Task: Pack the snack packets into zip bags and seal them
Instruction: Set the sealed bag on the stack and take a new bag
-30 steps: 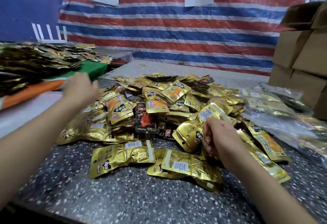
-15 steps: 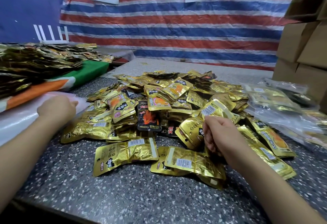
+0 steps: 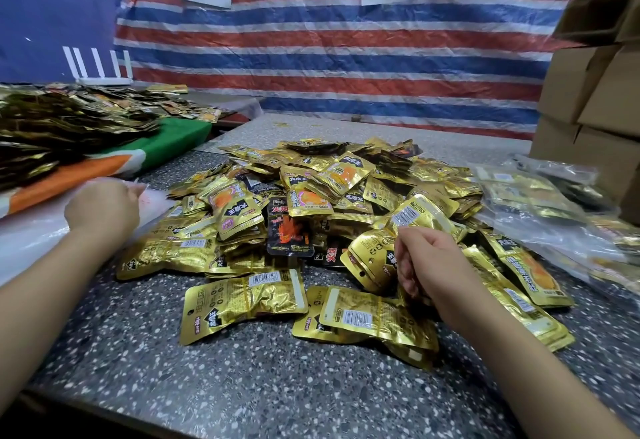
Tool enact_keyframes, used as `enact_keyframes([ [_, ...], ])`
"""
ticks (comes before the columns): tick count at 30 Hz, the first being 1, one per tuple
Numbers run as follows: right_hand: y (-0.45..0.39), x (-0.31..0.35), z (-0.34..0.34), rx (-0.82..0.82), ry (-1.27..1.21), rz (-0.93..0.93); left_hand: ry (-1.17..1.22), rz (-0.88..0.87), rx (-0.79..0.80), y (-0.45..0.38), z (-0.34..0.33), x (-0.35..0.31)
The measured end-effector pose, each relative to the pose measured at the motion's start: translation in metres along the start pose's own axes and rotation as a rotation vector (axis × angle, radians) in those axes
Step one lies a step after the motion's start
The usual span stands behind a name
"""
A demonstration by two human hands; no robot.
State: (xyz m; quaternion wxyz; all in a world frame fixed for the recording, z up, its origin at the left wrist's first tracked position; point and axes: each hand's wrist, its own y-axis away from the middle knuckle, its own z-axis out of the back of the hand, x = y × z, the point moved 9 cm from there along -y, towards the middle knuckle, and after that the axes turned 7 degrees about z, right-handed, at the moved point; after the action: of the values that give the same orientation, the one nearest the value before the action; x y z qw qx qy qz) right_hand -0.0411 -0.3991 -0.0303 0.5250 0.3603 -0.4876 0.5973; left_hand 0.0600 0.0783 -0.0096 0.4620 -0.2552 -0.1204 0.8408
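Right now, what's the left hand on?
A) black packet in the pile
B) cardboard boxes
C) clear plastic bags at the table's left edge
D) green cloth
C: the left hand rests on the clear plastic bags left of the pile, fingers curled at their edge, well away from the black packet and the boxes.

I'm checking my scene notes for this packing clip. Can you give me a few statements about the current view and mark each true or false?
1. The left hand rests on the clear plastic sheeting at the table's left. True.
2. The right hand is flat and open on bare table. False: its fingers are curled among the gold snack packets.
3. A black packet with a flame print lies in the pile. True.
4. The cardboard boxes stand at the left. False: they are stacked at the right.
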Motion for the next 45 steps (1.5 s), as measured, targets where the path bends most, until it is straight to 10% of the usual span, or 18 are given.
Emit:
enact_keyframes([
  [5, 0.0, 0.001, 0.0, -0.002, -0.001, 0.011, 0.102, 0.056, -0.07, 0.003, 0.022, -0.003],
  [13, -0.001, 0.004, -0.001, -0.019, -0.105, 0.012, 0.612, -0.404, -0.277, 0.079, 0.124, -0.133],
  [24, -0.001, -0.01, -0.003, -0.024, -0.398, -0.186, 0.904, -1.069, 0.218, 0.286, 0.086, -0.256],
  [34, -0.002, -0.007, 0.017, -0.122, -0.072, -0.141, 0.904, -0.778, 0.522, 0.262, 0.052, -0.237],
  [45, 0.0, 0.001, 0.03, -0.198, -0.035, -0.027, 0.765, -0.518, 0.517, 0.228, 0.027, -0.227],
])
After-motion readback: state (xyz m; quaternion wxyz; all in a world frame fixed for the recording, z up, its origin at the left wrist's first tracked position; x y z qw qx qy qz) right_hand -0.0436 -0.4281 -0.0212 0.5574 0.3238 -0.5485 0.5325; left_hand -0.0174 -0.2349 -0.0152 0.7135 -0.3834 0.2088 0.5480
